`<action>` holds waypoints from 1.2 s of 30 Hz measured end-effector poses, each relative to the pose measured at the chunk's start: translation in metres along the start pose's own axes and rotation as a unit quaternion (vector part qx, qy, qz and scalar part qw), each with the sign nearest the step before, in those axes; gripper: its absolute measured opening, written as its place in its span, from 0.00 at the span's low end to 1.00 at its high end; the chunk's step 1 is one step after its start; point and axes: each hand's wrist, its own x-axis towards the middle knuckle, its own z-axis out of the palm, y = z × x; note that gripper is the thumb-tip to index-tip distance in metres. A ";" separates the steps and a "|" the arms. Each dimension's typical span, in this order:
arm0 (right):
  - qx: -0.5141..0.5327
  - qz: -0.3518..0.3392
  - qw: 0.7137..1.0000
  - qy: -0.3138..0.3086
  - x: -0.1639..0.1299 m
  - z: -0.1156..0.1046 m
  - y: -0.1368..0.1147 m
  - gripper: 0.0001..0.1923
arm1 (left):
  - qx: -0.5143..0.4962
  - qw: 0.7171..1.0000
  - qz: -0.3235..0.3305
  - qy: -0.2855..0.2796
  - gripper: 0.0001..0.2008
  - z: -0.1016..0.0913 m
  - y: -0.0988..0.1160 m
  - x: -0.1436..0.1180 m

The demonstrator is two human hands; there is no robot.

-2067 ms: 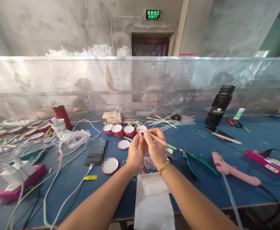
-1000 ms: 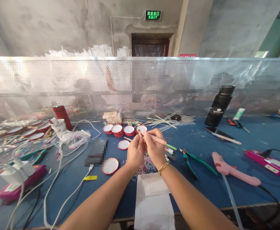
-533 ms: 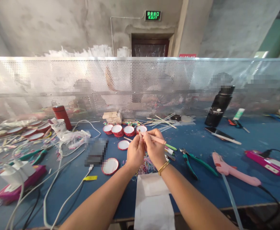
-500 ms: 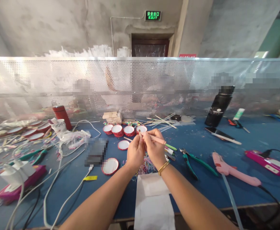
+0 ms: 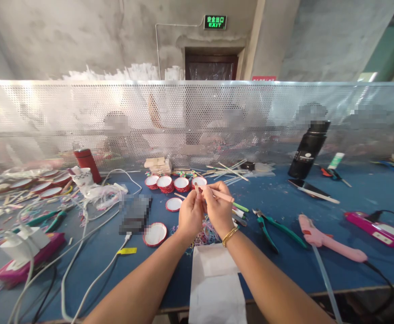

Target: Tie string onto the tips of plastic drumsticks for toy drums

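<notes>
My right hand (image 5: 219, 209) is closed round a pale pink pen (image 5: 224, 195), whose back end points to the right. Close against it, the fingertips of my left hand (image 5: 190, 216) pinch a small light-brown stick-like piece (image 5: 197, 185). The pen's tip is hidden by the fingers. Just beyond the hands stands a row of small red-rimmed white discs (image 5: 181, 182). Two more such discs, a white disc (image 5: 174, 204) and a larger disc (image 5: 155, 234), lie to the left. Beneath my wrists are tangled coloured threads (image 5: 206, 235) and a folded white sheet (image 5: 217, 283).
Green-handled pliers (image 5: 278, 228), a pink glue gun (image 5: 330, 240) and a magenta power strip (image 5: 379, 230) lie to the right. A black bottle (image 5: 307, 153) stands behind. On the left are a phone (image 5: 136, 215), white cables (image 5: 86, 238) and a red flask (image 5: 88, 165). A perforated metal screen (image 5: 197, 117) closes the back.
Both hands keep their place, pressed close together. Only the right fingers and the back end of the pink pen have shifted very slightly.
</notes>
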 end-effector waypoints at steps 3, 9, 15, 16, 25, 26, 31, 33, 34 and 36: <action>-0.001 0.002 1.000 0.007 0.001 0.000 0.001 0.13 | -0.006 1.000 -0.004 -0.006 0.22 0.001 0.003 -0.001; 0.006 0.007 1.000 0.005 0.001 0.001 -0.001 0.14 | -0.029 0.999 -0.016 -0.007 0.22 0.002 0.007 -0.001; 0.010 0.008 1.000 -0.009 0.000 0.001 -0.002 0.14 | 0.002 1.000 -0.004 -0.007 0.22 0.000 0.000 0.001; 0.010 0.011 1.000 -0.010 0.000 0.001 -0.001 0.14 | 0.004 1.000 -0.003 -0.006 0.22 0.000 -0.001 0.001; 0.011 0.009 1.000 0.007 0.000 0.001 -0.004 0.14 | -0.010 1.000 -0.008 -0.011 0.22 0.001 0.003 0.000; 0.013 0.010 1.000 0.004 0.000 0.001 -0.005 0.14 | -0.012 1.000 -0.007 -0.011 0.22 0.001 0.003 0.000; 0.017 0.016 1.000 -0.006 0.000 0.002 -0.004 0.13 | -0.005 1.000 -0.001 -0.012 0.22 0.001 0.003 0.000; 0.020 0.017 1.000 0.000 0.000 0.002 -0.003 0.13 | -0.001 1.000 -0.002 -0.012 0.22 0.001 0.002 0.000; 0.022 0.017 1.000 0.003 0.000 0.002 -0.003 0.13 | 0.000 1.000 -0.003 -0.013 0.22 0.000 0.001 0.000; 0.027 0.018 0.999 0.005 0.001 0.002 -0.003 0.13 | 0.001 1.000 -0.004 -0.014 0.21 0.000 0.000 0.001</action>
